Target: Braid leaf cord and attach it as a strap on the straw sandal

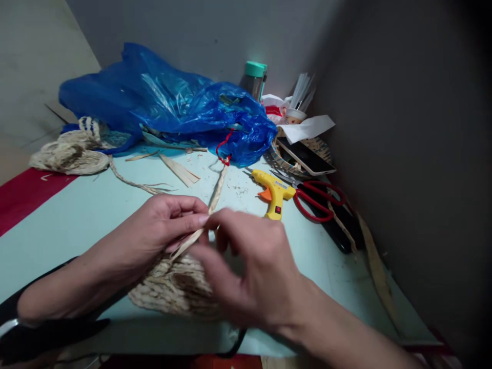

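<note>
A pale braid of flat dried plant fibre (218, 189) runs from a red cord (226, 160) at its far end down to my fingers. My left hand (165, 223) is closed, pinching this braid between thumb and fingers. Close against it, my right hand (253, 261) has its fingers curled around the near strands of the braid; some of its fingertips are hidden. Below both hands lies a coiled, cream-and-brown bundle of braided fibre (172, 292), partly covered by the right hand.
A blue plastic bag (165, 102) spreads across the back. Another braided bundle (71, 151) lies left. On the right are a yellow glue gun (273, 192), red-handled scissors (313, 205), and a phone (307, 155) on a woven basket (279, 159). A green-lidded bottle (253, 79) stands behind.
</note>
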Demonstrator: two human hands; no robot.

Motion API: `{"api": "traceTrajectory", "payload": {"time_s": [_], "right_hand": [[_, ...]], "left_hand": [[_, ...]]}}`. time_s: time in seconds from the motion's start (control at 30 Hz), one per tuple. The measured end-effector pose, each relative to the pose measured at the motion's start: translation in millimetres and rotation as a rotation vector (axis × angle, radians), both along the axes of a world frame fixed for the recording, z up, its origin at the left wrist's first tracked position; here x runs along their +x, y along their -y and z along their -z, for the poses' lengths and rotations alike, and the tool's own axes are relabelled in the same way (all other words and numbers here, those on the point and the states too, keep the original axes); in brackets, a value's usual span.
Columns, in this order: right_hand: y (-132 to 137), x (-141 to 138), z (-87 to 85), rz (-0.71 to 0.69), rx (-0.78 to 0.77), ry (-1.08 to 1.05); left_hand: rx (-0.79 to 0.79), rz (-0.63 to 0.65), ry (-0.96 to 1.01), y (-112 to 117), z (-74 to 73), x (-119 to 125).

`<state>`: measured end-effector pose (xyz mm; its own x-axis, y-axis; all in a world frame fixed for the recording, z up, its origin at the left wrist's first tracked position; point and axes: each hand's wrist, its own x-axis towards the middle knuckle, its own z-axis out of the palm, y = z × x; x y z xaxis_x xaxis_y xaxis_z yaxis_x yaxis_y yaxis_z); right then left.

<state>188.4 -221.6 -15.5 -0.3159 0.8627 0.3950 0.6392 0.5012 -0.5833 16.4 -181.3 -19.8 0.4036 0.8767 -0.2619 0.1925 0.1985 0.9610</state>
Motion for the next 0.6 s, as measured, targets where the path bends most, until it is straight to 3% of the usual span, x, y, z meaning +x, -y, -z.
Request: {"api": "traceTrajectory", "payload": {"time_s": [0.07,0.1,0.2,0.27,0.37,0.6], "right_hand": [[-7,5,-3.7,0.132,-0.13,-0.208],[-11,8,-3.6,0.132,-0.223,-0.271],[-20,11,2.8,-0.01,-0.511,-0.401],[-22,10,8.8,-0.089,-0.624,-0.5],[-21,6,14.9,-0.107,-0.675,-0.586],[-20,5,13.6,-0.045,-0.668,-0.567]], "left_hand": [[0.009,-0.009,0.012,1,-3.7,1],[0.005,-0.009,0.021,2,-5.1,1],[0.0,0.021,0.027,3,-6.4,2],[0.019,0.054,0.013,2,-5.8,1],[0.08,0.086,-0.063,2,-6.9,1],[0.202,0.067,-0.343,6,-17.0,1]]}}
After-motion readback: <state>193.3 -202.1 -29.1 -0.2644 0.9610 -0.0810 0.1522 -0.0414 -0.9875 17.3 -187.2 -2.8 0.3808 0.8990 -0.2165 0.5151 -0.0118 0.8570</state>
